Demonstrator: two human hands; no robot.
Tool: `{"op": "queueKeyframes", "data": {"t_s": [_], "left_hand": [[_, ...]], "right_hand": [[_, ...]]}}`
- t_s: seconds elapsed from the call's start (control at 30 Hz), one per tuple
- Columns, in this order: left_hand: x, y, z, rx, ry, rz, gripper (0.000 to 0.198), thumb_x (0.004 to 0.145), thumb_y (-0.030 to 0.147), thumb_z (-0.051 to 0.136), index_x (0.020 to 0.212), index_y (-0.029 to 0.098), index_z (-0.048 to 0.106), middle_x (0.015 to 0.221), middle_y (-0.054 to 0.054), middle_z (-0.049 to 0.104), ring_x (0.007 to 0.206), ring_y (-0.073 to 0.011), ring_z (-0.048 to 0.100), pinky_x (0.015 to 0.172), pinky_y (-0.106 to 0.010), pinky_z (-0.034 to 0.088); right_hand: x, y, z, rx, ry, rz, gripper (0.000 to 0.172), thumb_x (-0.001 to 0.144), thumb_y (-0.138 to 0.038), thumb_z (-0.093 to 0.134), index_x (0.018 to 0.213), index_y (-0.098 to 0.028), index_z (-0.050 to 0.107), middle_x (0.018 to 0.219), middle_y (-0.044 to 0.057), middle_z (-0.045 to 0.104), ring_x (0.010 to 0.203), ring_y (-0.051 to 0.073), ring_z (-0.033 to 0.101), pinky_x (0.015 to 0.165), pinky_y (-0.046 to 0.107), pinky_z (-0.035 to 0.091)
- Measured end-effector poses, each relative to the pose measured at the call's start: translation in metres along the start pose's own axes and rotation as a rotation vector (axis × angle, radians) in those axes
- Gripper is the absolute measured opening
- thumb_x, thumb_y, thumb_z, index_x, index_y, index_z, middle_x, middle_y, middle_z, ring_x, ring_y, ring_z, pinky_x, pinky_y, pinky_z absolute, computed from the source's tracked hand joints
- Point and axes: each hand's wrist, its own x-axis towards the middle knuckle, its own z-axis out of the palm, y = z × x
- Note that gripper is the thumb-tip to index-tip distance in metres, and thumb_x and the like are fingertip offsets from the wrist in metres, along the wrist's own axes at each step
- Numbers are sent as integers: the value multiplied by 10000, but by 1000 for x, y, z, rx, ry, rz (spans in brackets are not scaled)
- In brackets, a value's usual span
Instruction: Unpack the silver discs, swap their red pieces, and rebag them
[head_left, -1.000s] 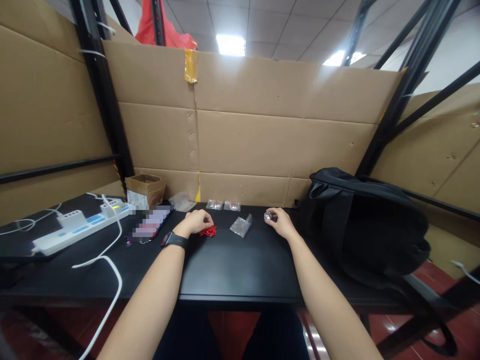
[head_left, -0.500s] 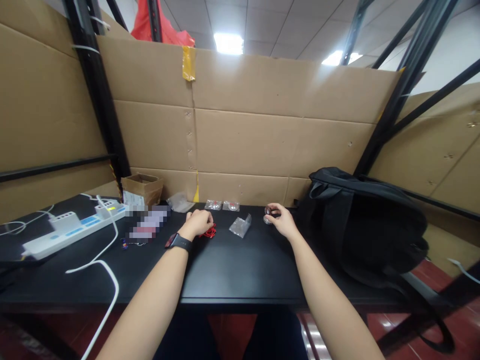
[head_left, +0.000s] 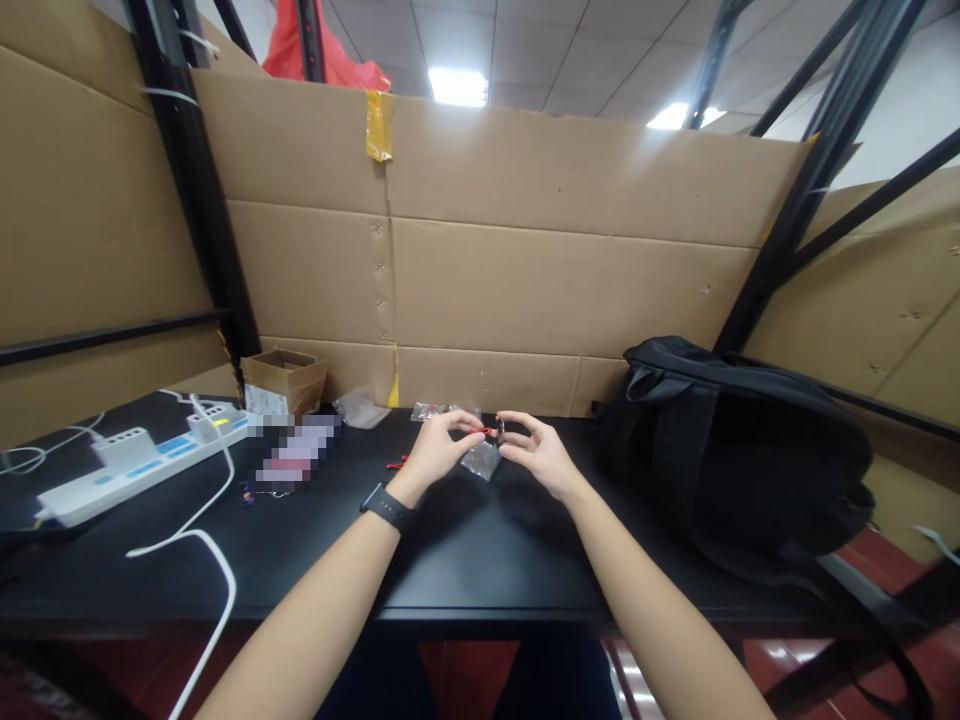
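My left hand, with a dark watch on its wrist, pinches a red cord above the table. Close to the cord's tip, my right hand holds a small dark round disc on edge between thumb and fingers. Whether cord and disc touch, I cannot tell. Below the hands lies a small clear plastic bag. More red cord rests on the table left of my left hand, partly covered by it. Behind the hands are two small clear packets, one mostly hidden.
A black backpack fills the right side. On the left lie a white power strip with a cable, a pixelated flat item, an open cardboard box and crumpled plastic. Cardboard walls enclose the black table.
My left hand has lifted a red cord from the pile and moved right. My right hand has brought the round disc left, so both hands now meet over the plastic bag.
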Motion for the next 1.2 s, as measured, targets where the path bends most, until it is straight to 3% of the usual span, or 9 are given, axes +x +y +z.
{"op": "queueKeyframes", "data": {"t_s": [0.07,0.33,0.83,1.2], "left_hand": [[-3,4,4,52,-5,13,250,813,359,709,1002,201,751,1003,-64,770,934,-221,712,899,-330,522],[-7,14,8,213,25,-8,193,844,370,664,895,230,786,960,-35,780,939,-232,702,918,-329,500],[-3,-8,13,35,10,-100,235,777,353,720,925,185,792,974,-72,781,928,-249,714,885,-333,531],[-2,-4,19,-236,-82,-183,338,751,440,744,934,160,791,985,-91,779,952,-270,711,902,-373,534]], "right_hand": [[0,0,5,4,-2,-6,564,692,-282,843,1207,-249,615,1311,78,596,1104,257,665,1006,438,528],[0,2,12,-35,-12,-6,562,684,-320,843,1197,-240,627,1333,80,592,1122,266,657,1024,446,521],[1,8,12,-181,7,-109,518,704,-293,821,1187,-243,641,1242,92,642,1103,253,665,929,395,559],[1,8,10,-263,87,-151,506,678,-322,833,1133,-225,634,1147,88,693,1028,248,699,884,391,563]]}}
